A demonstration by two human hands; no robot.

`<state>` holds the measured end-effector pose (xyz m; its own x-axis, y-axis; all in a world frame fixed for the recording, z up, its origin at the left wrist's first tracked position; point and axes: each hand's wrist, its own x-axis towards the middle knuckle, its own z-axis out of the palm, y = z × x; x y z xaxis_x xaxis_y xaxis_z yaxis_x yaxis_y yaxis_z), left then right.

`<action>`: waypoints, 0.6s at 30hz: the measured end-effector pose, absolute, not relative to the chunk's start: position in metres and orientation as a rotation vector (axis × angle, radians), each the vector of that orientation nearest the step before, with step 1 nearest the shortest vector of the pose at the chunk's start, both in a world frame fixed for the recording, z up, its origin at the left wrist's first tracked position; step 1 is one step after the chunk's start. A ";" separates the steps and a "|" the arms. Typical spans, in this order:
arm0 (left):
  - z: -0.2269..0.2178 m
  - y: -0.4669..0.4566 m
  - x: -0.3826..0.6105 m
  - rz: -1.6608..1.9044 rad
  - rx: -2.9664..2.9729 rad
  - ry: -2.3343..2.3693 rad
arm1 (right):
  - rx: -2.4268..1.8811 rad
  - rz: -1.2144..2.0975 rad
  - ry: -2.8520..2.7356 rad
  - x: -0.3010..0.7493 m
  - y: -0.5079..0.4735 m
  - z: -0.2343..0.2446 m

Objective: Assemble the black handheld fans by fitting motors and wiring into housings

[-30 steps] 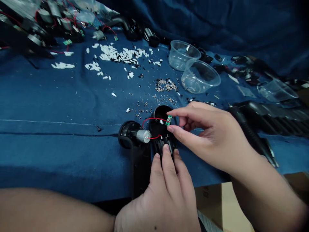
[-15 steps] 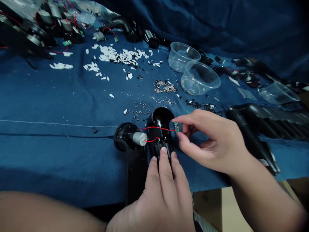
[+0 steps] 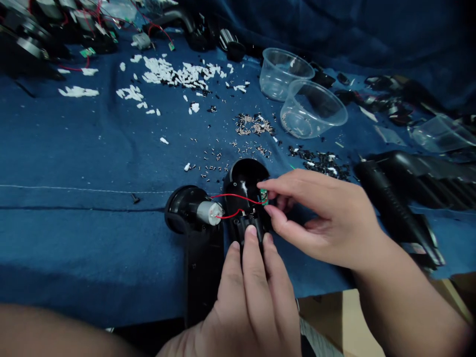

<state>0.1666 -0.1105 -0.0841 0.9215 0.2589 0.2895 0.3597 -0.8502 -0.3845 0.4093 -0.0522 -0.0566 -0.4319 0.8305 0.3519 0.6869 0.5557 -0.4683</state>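
Between the thumb and index finger of my right hand (image 3: 320,213) is a small green circuit board (image 3: 264,196), held at the right rim of a black plastic housing half (image 3: 241,172). My left hand (image 3: 253,297) grips the lower part of this housing, fingers pressed on its black inner compartment (image 3: 250,235); its thumb is hidden. A red wire (image 3: 234,196) runs from the board leftward to a second black housing half (image 3: 176,210). In that half sits a silver motor (image 3: 208,212), and a shorter red wire joins it to metal contacts near my left fingertips.
Loose small screws (image 3: 255,124) and white plastic pieces (image 3: 178,73) lie beyond the housings. Two clear plastic tubs (image 3: 314,109) stand behind. At right are a black electric screwdriver (image 3: 397,213) and a row of black housings (image 3: 427,178). Wired motors (image 3: 141,40) are piled back left.
My right hand has brought the circuit board slightly left, to the housing's rim. My left hand keeps its hold on the housing. The view has shifted a little.
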 end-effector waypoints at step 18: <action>-0.093 -0.121 0.162 -0.334 -2.626 -0.514 | -1.081 0.185 -2.398 0.422 -0.044 -0.053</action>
<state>0.1624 -0.1215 -0.0930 0.9017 0.2995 0.3117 0.4063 -0.8334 -0.3747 0.4223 -0.0441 -0.0528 -0.5605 0.7328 0.3858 0.6650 0.6759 -0.3176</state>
